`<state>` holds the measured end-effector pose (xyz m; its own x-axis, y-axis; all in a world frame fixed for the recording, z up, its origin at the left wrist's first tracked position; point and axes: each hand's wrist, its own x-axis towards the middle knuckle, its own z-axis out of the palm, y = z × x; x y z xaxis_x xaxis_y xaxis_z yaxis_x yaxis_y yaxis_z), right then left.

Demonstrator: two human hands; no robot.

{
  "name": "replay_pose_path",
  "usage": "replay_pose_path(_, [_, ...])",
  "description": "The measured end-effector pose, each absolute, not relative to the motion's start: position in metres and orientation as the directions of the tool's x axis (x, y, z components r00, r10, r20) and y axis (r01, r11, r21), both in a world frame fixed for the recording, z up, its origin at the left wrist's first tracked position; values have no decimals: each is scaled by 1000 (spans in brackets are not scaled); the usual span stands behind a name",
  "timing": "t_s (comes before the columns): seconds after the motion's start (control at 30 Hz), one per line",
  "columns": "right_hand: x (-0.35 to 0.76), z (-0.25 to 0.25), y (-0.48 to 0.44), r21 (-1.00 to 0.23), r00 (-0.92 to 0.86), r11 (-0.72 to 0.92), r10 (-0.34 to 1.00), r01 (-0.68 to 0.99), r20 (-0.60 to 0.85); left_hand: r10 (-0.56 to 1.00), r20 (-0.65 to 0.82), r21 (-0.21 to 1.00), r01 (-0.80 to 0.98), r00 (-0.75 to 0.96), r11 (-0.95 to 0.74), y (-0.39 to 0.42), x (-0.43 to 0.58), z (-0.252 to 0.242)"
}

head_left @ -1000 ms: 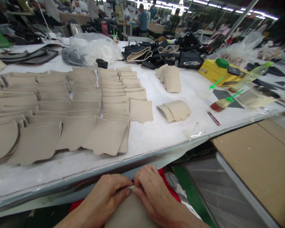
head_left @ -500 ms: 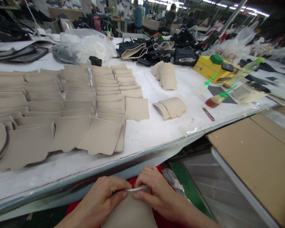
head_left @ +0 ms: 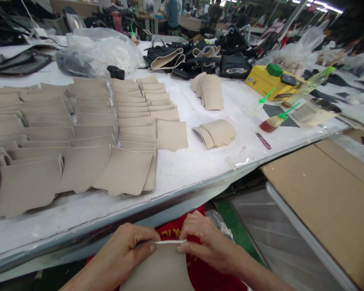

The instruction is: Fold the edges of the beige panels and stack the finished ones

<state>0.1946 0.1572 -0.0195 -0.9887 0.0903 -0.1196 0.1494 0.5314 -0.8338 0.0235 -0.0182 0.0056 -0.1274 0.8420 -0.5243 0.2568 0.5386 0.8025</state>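
Note:
Below the table's front edge, both of my hands pinch the top edge of a beige leather piece held over my lap. My left hand grips its left corner with thumb and fingers closed. At the right corner my right hand pinches the folded white edge. Red cloth shows behind the piece. On the white table lie rows of several overlapping beige leather pieces.
Two small stacks of beige pieces lie mid-table. Glue bottles with green nozzles, a yellow box, black bags and a plastic bag stand further back. A cardboard sheet lies at the right. People work far behind.
My hands have moved apart along the piece's top edge, and the piece has sunk lower in view. The camera has tilted slightly down and right.

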Motion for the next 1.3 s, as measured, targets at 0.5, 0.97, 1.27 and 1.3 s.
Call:
replay_pose_path(0.5, [187,-28,143,-864,-988,485,137,134,-76,881,-464,814,347,-95,466,3,38,-2])
replay_pose_path(0.97, [182,-11,149,-817,-936,474,47,329,-350,764,-633,772,-27,-126,635,-22,11,-1])
replay_pose_path(1.27, [173,-14,152,-818,-932,468,33,334,-362,773,-611,788,-38,-171,615,-26,13,1])
replay_pose_path(1.3, [175,-15,153,-821,-932,461,35,336,-362,780,-598,795,-14,-187,606,-26,14,-1])
